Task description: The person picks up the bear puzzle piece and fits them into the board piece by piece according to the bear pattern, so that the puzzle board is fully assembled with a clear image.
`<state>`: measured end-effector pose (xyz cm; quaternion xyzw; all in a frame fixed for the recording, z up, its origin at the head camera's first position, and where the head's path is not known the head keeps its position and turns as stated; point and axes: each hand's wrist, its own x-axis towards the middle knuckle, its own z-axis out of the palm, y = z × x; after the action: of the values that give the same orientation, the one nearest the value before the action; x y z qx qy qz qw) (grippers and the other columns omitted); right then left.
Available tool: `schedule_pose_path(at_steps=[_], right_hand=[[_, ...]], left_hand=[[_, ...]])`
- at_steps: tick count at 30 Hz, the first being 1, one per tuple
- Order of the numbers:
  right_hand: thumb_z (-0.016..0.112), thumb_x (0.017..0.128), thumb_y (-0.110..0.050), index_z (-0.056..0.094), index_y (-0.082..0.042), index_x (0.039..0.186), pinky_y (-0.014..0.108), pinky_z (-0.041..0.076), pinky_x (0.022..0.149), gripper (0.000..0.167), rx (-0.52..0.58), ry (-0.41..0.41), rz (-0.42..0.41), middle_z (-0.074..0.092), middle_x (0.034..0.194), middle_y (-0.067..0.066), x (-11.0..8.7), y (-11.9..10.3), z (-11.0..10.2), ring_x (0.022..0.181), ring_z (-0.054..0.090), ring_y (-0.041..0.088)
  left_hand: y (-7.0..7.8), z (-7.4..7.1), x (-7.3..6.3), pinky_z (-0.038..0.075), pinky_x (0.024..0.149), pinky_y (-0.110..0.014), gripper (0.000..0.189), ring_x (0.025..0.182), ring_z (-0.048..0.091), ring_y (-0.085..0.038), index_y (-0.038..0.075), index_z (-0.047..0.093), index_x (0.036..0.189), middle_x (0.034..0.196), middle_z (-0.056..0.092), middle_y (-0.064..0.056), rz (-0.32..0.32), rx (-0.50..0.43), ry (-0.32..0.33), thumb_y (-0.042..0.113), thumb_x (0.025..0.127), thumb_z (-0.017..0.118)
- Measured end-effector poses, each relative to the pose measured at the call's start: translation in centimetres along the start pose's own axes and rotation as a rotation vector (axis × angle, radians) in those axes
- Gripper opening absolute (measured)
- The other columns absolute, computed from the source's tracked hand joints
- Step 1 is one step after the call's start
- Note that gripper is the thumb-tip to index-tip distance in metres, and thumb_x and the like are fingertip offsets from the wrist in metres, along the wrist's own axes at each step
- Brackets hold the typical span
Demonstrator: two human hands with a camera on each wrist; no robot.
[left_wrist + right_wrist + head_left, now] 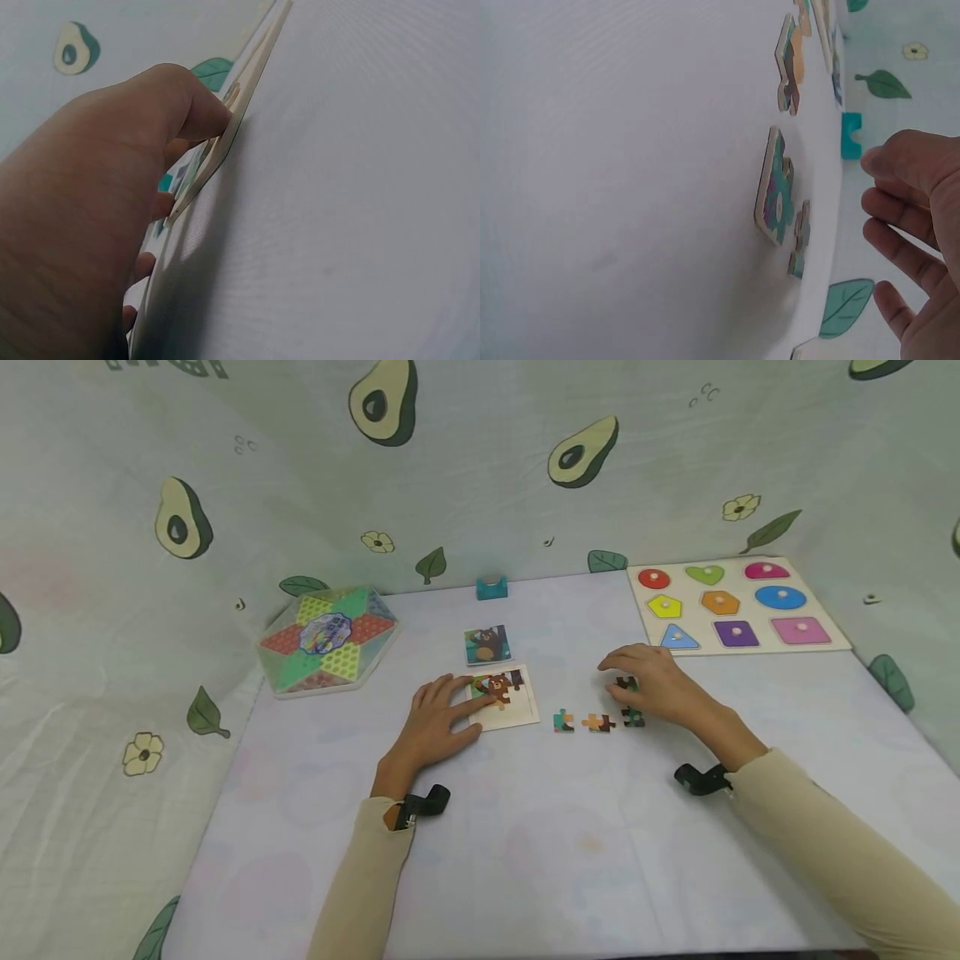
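Note:
My left hand [435,722] rests with spread, fairly straight fingers on a small jigsaw board [517,717]. A partly assembled brown bear picture [498,686] lies in the board, and one finger touches it. In the left wrist view the thumb [206,116] lies over the board's edge. My right hand [660,685] hovers over loose jigsaw pieces, its fingers loosely bent and nothing between them. Below it in the right wrist view lie a green corner piece [775,191] and another piece [801,240]. Two more, a teal piece [563,721] and an orange-brown piece [598,723], lie between the hands.
Behind the board is a square bear picture [487,645]. Farther back stands a small teal block [492,588]. A hexagonal patterned box [327,642] sits at the back left, and a board of colourful knobbed shapes [738,643] lies at the back right.

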<state>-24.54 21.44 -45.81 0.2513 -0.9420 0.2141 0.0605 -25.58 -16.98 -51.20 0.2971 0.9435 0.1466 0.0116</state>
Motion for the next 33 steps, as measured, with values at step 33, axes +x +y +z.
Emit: schedule_pose_path(at_steps=[33], right_hand=[[0.078,0.087,-0.012,0.071,-0.004,0.118,0.059,0.03,0.1,0.033,-0.024,-0.085,0.121,0.069,0.119,0.014,-2.4,3.3,-0.8,0.119,0.056,0.036]], left_hand=[[0.0,0.0,0.0,0.01,0.117,-0.054,0.052,0.149,0.015,-0.03,0.044,0.047,0.148,0.161,0.029,0.0,-0.009,-0.014,0.003,0.051,0.096,0.049]])
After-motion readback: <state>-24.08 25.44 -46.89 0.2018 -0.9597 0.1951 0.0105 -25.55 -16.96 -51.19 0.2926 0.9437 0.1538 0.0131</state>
